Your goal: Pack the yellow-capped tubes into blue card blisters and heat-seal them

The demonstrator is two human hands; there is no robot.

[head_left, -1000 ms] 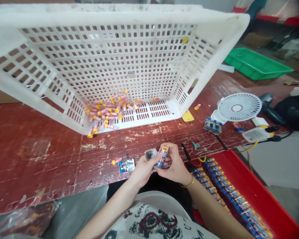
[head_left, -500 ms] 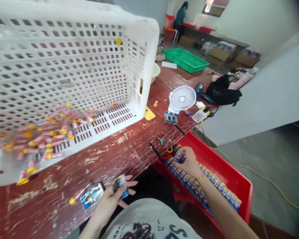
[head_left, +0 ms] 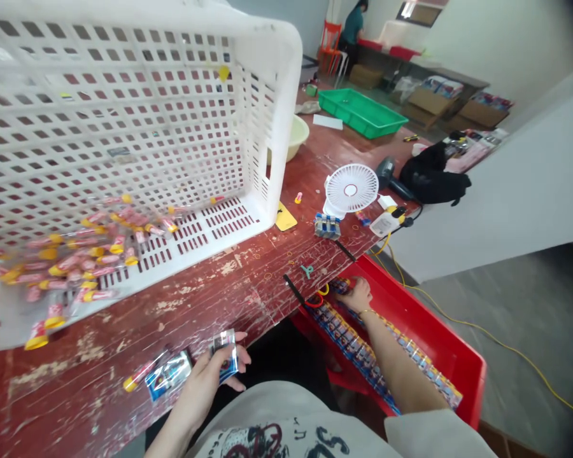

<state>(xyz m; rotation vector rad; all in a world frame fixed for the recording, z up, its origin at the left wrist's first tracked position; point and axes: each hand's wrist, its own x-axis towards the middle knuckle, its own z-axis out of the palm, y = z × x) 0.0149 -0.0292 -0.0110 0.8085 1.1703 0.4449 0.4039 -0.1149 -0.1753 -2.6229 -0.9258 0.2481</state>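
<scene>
My left hand (head_left: 214, 366) is closed on a small shiny blue-and-silver packet (head_left: 226, 343), thumb across it, over the table's front edge. Beside that hand another shiny blue packet (head_left: 169, 375) lies on the table. Next to it is a pink tube with a yellow cap (head_left: 137, 377). My right hand (head_left: 356, 296) reaches down into the red bin (head_left: 458, 356), its fingers around a small blue packet (head_left: 342, 285) at the bin's far end. Rows of similar packets (head_left: 346, 336) stand along the bin. My right fingertips are partly hidden.
A tipped white basket (head_left: 205, 254) with several yellow-capped pink tubes fills the left. Beyond the bin are a white fan (head_left: 351, 191), a banded packet bundle (head_left: 326, 226), a yellow phone-like slab (head_left: 285, 217) and a green tray (head_left: 360, 114). A person (head_left: 353, 28) stands far back.
My right hand has lowered further into the red bin with the packet. My left hand keeps its packet, which is turned more upright. The view has shifted slightly.
</scene>
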